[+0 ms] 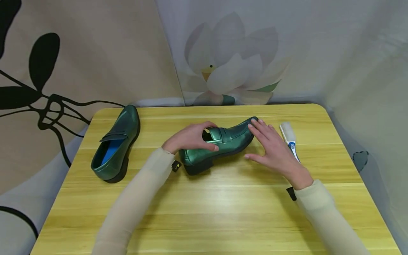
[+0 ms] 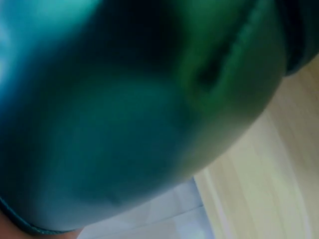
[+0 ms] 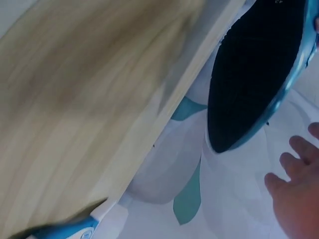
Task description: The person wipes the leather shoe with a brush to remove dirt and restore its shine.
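A shiny green loafer (image 1: 223,143) with a dark sole lies on its length across the middle, its toe raised toward the right. My left hand (image 1: 196,136) grips it around the opening, thumb along the near side, fingertips partly hidden past the far edge. Up close in the left wrist view, the loafer's green upper (image 2: 114,139) fills most of the picture. By the toe, my right hand (image 1: 272,148) has its fingers stretched out, with the fingertips overlapping the toe in the head view. The dark sole (image 3: 254,74) faces the right wrist camera, with the right hand's fingers (image 3: 299,162) spread below.
The matching green loafer (image 1: 118,145), with a blue insole, stands at the table's left side. A brush (image 1: 288,134) with white bristles and a blue-and-white handle lies behind my right hand. The wooden table (image 1: 223,216) ends against a flower-patterned cloth (image 1: 236,53).
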### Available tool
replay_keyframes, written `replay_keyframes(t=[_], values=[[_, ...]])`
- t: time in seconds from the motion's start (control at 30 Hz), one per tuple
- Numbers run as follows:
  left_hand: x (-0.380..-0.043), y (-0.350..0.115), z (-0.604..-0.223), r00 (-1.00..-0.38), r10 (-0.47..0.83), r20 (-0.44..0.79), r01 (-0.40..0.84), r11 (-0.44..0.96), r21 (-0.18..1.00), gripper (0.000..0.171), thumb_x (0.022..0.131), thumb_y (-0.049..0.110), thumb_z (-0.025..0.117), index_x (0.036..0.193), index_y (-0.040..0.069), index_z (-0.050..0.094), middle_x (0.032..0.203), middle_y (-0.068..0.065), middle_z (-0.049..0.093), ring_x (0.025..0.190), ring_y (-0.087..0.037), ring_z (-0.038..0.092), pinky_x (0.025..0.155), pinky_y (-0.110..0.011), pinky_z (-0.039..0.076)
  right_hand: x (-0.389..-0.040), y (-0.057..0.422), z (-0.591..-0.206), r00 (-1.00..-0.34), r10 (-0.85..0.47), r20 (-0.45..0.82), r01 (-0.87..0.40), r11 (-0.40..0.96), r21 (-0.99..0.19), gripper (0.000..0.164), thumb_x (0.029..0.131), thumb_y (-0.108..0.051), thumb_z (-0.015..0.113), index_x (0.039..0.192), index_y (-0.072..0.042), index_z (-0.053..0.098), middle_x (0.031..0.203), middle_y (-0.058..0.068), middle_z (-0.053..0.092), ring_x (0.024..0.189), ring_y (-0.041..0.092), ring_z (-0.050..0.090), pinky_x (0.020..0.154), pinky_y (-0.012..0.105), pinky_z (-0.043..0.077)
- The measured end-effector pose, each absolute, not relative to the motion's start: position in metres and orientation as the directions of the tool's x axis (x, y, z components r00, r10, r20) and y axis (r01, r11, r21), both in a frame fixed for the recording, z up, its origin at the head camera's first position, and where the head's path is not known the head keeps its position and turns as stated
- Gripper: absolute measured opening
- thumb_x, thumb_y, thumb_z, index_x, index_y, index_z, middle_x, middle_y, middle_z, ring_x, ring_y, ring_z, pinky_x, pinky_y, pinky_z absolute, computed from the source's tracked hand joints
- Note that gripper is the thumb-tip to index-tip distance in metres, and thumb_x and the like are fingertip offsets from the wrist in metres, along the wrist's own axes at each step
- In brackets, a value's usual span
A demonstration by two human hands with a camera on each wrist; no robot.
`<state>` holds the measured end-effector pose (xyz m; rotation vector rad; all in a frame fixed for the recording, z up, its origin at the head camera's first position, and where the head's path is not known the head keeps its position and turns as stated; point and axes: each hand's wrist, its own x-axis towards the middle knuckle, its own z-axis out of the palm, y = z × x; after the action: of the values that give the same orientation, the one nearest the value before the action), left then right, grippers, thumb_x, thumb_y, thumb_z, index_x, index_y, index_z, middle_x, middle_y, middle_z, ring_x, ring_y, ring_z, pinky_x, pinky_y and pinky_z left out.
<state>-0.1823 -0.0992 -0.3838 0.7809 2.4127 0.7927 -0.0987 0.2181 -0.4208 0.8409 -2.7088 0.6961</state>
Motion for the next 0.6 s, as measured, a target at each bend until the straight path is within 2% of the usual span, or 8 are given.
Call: replay_keyframes(t=[0.1, 0.27, 0.47, 0.6], values=[[-0.186, -0.095, -0.388, -0.689, 0.668, -0.281, 0.379, 0.663, 0.645, 0.085, 0.082, 0.056, 0.081, 0.152, 0.021, 0.048, 0.146, -0.004, 0.056, 0.126, -0.022, 0.056, 0.102, -0.045, 0.048, -0.102, 0.212, -0.424, -0.796, -0.524, 0.303, -0.605, 0.711, -0.358, 0.100, 0.081, -0.043, 0.087, 0.160, -0.005, 0.038, 0.166, 0.015, 0.032, 0.155, 0.036, 0.023, 0.126, 0.049, 0.014], [-0.193, -0.091, -0.395, -0.652, 0.693, -0.308, 0.376, 0.648, 0.662, 0.083, 0.083, 0.056, 0.081, 0.152, 0.022, 0.049, 0.146, -0.003, 0.055, 0.127, -0.022, 0.054, 0.104, -0.044, 0.046, -0.106, 0.205, -0.429, -0.769, -0.581, 0.265, -0.638, 0.684, -0.353, 0.091, 0.083, -0.043, 0.086, 0.155, -0.005, 0.045, 0.161, 0.014, 0.042, 0.151, 0.035, 0.034, 0.124, 0.049, 0.021], [-0.198, -0.087, -0.400, -0.637, 0.693, -0.336, 0.350, 0.649, 0.675, 0.082, 0.084, 0.059, 0.078, 0.152, 0.024, 0.048, 0.149, -0.004, 0.051, 0.129, -0.022, 0.051, 0.107, -0.046, 0.044, -0.111, 0.204, -0.431, -0.771, -0.591, 0.236, -0.636, 0.693, -0.341, 0.077, 0.088, -0.041, 0.083, 0.150, -0.007, 0.053, 0.150, 0.015, 0.055, 0.142, 0.034, 0.046, 0.122, 0.050, 0.028], [-0.202, -0.082, -0.403, -0.636, 0.688, -0.350, 0.350, 0.662, 0.663, 0.085, 0.084, 0.062, 0.076, 0.155, 0.026, 0.046, 0.152, -0.003, 0.050, 0.131, -0.022, 0.050, 0.108, -0.046, 0.043, -0.114, 0.207, -0.433, -0.760, -0.596, 0.260, -0.650, 0.694, -0.308, 0.074, 0.087, -0.039, 0.084, 0.147, -0.005, 0.055, 0.144, 0.016, 0.059, 0.138, 0.035, 0.050, 0.120, 0.052, 0.030]])
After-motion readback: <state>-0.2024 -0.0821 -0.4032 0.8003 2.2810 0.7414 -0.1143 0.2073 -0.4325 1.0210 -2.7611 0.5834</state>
